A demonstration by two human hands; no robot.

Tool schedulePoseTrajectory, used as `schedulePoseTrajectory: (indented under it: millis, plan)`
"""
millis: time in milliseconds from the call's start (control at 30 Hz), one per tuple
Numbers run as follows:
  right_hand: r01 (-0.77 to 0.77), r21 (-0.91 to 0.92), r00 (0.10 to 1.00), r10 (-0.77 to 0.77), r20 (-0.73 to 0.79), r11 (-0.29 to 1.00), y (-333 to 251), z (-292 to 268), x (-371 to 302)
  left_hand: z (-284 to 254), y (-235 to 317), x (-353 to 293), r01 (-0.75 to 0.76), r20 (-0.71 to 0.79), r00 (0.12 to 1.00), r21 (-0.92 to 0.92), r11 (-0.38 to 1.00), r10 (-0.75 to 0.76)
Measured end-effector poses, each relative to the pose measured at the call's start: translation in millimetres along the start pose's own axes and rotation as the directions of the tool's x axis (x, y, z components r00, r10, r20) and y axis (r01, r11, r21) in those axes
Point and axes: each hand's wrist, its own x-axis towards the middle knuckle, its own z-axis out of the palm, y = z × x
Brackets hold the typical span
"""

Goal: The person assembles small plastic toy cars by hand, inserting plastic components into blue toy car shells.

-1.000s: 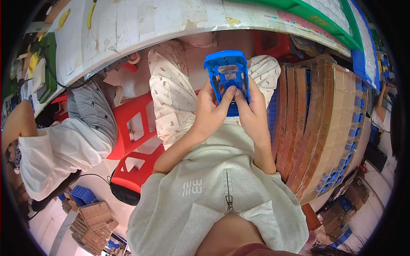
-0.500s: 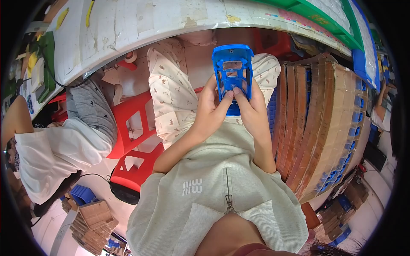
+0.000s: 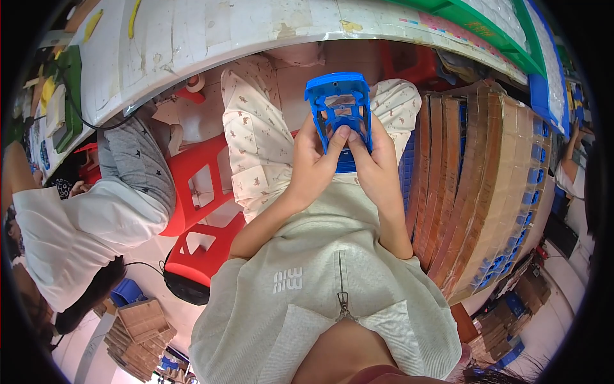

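- The pale surface [image 3: 217,38] runs across the top of the view, its edge bent by the lens; its top is stained and patched.
- At the left, a co-worker in a white top [image 3: 96,214] sits near, leaning toward the surface.
- To the right of the person's legs [image 3: 256,128] stands a tall stack [image 3: 476,185] of brown cardboard layers, with blue parts showing along its side.
- A red stool [image 3: 204,264] is between the co-worker and the person.
- A green frame [image 3: 448,9] rests at the surface's upper right.
- The left hand [image 3: 313,160] and right hand [image 3: 376,160] are curled around the lower sides of a blue shell, thumbs almost meeting on its inner face; the fingers behind are mostly hidden.
- The blue shell [image 3: 336,120] is held above the lap, short of the surface edge, open side up, touching nothing visible but the hands.
- The step in hand seems to be working the shell with both thumbs; whether they press or merely steady it, I cannot tell. The next move probably calls for an even grip, since the thin walls could flex.
- A tape roll [image 3: 195,83] is below the surface edge.
- A yellow tool [image 3: 133,19] lies on the surface.
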Motion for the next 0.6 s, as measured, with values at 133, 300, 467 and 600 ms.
schedulePoseTrajectory:
  millis: [133,300,467,600]
  plan:
    - [0.006,-0.004,1.0,-0.006,0.001,1.0,-0.2,1.1,-0.4,-1.1,-0.2,-0.3,0.016,0.011,1.0,-0.025,1.0,-0.016]
    - [0.013,0.017,1.0,-0.013,-0.013,1.0,4.8,0.8,0.8,-1.2,0.5,0.5,0.013,0.021,1.0,0.002,1.0,-0.013]
    - [0.028,0.09,0.998,-0.023,-0.06,0.996,7.8,3.4,2.2,-2.4,1.0,-2.2,0.035,0.07,0.997,-0.018,0.999,-0.033]
    - [0.029,0.097,0.998,-0.023,-0.058,0.995,9.4,3.8,2.1,-1.9,-2.6,-2.4,0.033,0.041,0.999,-0.022,0.999,-0.032]
